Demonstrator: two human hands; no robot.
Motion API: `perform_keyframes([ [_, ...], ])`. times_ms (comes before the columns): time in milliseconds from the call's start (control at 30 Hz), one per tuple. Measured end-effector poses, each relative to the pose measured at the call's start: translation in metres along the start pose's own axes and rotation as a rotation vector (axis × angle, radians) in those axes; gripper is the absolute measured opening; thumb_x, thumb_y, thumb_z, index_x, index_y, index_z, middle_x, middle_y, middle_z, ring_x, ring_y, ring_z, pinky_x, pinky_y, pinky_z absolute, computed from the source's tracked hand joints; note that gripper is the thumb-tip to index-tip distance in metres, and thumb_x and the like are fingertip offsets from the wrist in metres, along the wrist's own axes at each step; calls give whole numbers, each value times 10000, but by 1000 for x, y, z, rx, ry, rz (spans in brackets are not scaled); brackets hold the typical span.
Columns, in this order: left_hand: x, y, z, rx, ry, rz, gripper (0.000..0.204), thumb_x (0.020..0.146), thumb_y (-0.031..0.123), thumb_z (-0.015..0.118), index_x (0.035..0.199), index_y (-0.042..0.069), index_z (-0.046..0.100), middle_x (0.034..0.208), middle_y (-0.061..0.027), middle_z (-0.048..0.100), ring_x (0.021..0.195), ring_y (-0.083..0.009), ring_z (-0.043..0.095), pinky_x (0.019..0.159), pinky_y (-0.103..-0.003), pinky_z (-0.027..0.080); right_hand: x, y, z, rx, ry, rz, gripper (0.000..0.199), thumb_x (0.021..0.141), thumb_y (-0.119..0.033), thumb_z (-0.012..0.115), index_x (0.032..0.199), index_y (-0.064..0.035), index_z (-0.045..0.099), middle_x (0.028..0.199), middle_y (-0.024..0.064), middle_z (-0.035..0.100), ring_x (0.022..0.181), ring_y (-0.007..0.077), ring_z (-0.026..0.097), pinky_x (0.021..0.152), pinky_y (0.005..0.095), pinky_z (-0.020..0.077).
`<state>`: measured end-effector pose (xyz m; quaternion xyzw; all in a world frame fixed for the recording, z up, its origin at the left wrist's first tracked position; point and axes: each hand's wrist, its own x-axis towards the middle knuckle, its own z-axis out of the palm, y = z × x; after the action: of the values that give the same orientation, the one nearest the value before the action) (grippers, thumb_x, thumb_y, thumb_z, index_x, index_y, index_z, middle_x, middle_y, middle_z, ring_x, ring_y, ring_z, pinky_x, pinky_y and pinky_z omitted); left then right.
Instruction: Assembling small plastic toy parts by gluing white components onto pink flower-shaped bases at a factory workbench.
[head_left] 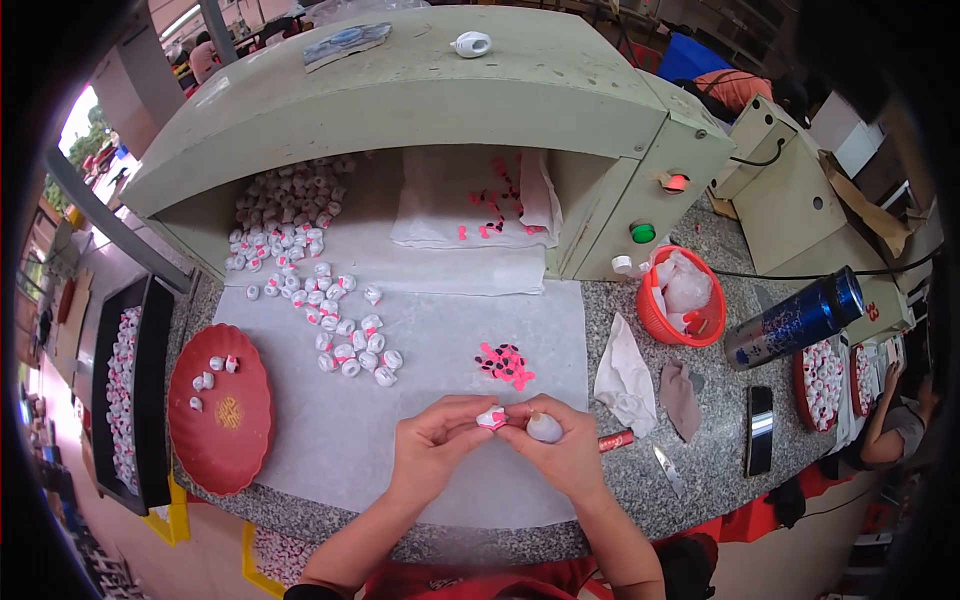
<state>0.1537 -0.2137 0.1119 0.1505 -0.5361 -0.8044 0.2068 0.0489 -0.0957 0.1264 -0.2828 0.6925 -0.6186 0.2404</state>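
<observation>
Between the fingertips of my left hand (pixel 432 445) is a small white and pink rounded piece (pixel 491 418). My right hand (pixel 565 460) has a small translucent bottle (pixel 544 428) tucked in its grip, and its thumb and forefinger reach to the same piece. Both hands are above a white paper sheet (pixel 440 500). Just beyond them lies a small heap of flat pink and black bits (pixel 505 366). Farther left, many white pieces with pink patches (pixel 345 335) spread over the sheet and back into a pale green metal cabinet (pixel 400 105).
At left stand a red scalloped plate (pixel 225 455) with several pieces and a black crate (pixel 155 400). To the right are a white cloth (pixel 625 375), an orange basket (pixel 655 315), a blue bottle (pixel 790 320), a phone (pixel 759 430) and a small blade (pixel 668 470). Another person (pixel 905 430) sits far right.
</observation>
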Motion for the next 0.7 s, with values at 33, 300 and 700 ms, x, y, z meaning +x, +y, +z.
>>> perform_keyframes([
  [33, 0, -1, 0, -1, 0, 0, 289, 766, -118, 546, 1042, -36, 566, 1091, -141, 531, 990, -205, 552, 865, -292, 473, 1, 2, 1, -2, -23, -15, 133, 698, 0, 684, 814, 17, 619, 772, 41, 618, 725, 78, 566, 649, 207, 454],
  [300, 6, 3, 30, 212, 38, 168, 215, 744, -103, 577, 947, -35, 604, 1031, -142, 553, 904, -179, 567, 796, -259, 471, -1, 0, -20, -81, 33, -109, 146, 709, -41, 679, 841, -13, 624, 780, 63, 617, 740, 112, 576, 675, 244, 455],
  [700, -4, -6, 26, 450, 132, 112, 225, 779, 24, 566, 978, -74, 593, 892, -136, 627, 809, -190, 590, 753, -285, 465, -5, 14, -14, 17, 14, -79, 198, 691, -148, 684, 770, -5, 573, 688, 78, 590, 652, 114, 552, 608, 269, 440],
])
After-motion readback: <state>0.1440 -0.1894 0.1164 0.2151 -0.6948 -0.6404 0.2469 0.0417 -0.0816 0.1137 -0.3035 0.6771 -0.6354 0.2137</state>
